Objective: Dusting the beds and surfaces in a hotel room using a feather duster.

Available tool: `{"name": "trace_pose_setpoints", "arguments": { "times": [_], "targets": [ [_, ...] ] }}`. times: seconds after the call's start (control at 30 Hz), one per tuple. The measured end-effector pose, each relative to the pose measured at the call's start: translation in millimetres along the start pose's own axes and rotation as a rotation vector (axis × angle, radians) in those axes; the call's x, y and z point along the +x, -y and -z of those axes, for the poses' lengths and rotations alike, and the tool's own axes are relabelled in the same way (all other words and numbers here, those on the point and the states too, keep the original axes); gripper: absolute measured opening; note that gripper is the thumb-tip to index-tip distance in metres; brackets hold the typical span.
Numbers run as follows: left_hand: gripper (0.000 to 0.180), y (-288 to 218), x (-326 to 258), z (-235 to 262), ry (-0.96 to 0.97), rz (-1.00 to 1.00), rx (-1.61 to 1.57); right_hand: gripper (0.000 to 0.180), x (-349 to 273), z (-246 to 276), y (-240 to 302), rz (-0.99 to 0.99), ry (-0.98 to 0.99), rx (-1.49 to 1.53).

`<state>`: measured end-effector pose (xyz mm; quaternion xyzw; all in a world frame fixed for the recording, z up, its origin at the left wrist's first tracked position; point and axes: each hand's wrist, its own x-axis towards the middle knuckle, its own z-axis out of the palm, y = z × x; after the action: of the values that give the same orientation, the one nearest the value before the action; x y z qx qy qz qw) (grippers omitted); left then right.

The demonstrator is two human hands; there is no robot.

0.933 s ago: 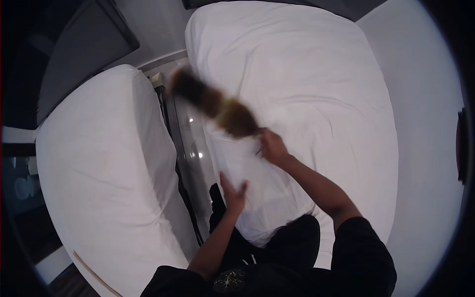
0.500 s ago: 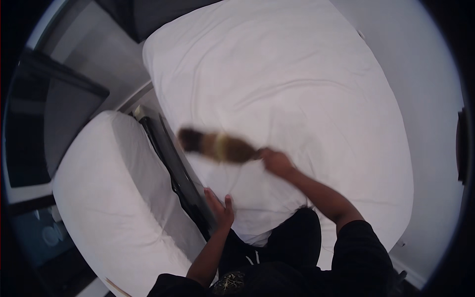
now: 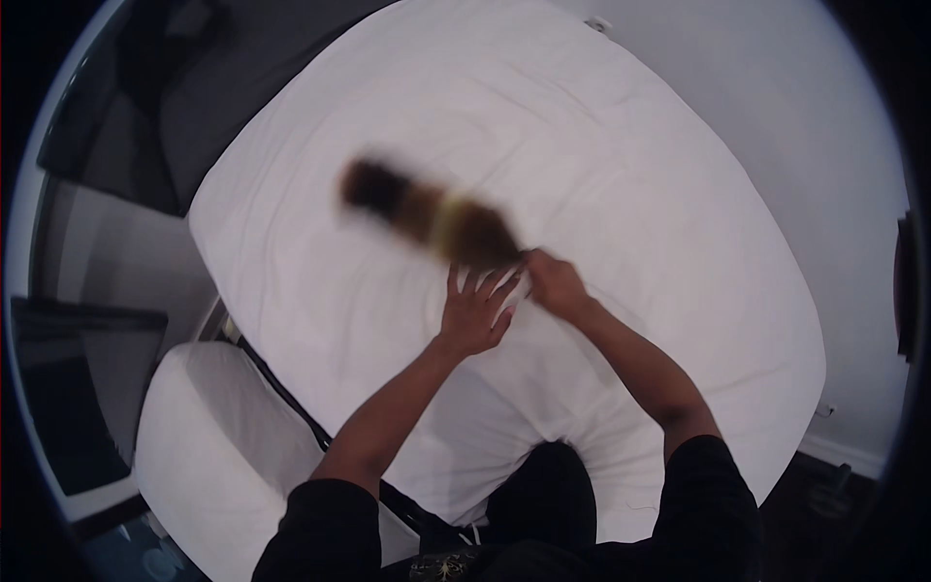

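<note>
A fluffy duster (image 3: 427, 209), banded in dark brown, tan and pale yellow, is smeared by motion above a white-sheeted bed (image 3: 630, 194). My right hand (image 3: 558, 283) is closed around its handle, most of which the fingers hide. Just below the duster's near end, my left hand (image 3: 473, 315) is spread with its fingers apart, over or on the sheet; I cannot tell whether it presses down. The sheet is wrinkled around my knee (image 3: 548, 485), which rests against the bed's near side.
A second white-covered mattress (image 3: 204, 436) stands at the left, with a dark rail (image 3: 286, 393) between it and the bed. Dark fabric (image 3: 223, 87) lies at the upper left, above a dark screen-like panel (image 3: 82, 388). A pale wall (image 3: 756, 116) borders the right.
My left hand has moved from the bed's left edge up and right onto the middle. The duster and my right hand have moved farther up the bed. My view has shifted toward the bed.
</note>
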<state>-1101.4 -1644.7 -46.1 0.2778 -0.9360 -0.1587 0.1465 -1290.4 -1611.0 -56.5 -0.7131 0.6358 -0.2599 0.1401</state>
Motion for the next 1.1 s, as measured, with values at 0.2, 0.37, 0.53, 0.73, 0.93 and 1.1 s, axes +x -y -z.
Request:
{"name": "trace_pose_setpoints", "arguments": {
  "times": [0.2,0.37,0.53,0.73,0.93,1.1],
  "targets": [
    [0.050,11.7,22.8,-39.5,0.143,-0.063,0.147,0.024,47.5,61.9,-113.3,0.018,0.378,-0.263],
    [0.052,21.7,18.4,-70.4,0.135,0.010,0.108,0.023,94.8,175.9,-327.0,-0.890,-0.445,-0.043],
    [0.050,37.8,8.0,-106.3,0.137,-0.017,0.151,0.022,139.8,161.7,-331.2,-0.489,-0.688,-0.169],
    [0.046,45.2,-0.5,-123.4,0.120,-0.031,0.149,0.022,187.3,48.4,-173.4,0.270,0.249,0.005],
    [0.047,52.3,-2.6,-133.6,0.045,-0.035,0.106,0.030,290.0,49.7,-236.9,0.149,0.204,-0.257],
    [0.048,56.6,-4.6,-135.8,0.031,-0.042,0.068,0.027,377.3,169.7,-364.4,-0.640,-0.182,-0.582]
  ]
}}
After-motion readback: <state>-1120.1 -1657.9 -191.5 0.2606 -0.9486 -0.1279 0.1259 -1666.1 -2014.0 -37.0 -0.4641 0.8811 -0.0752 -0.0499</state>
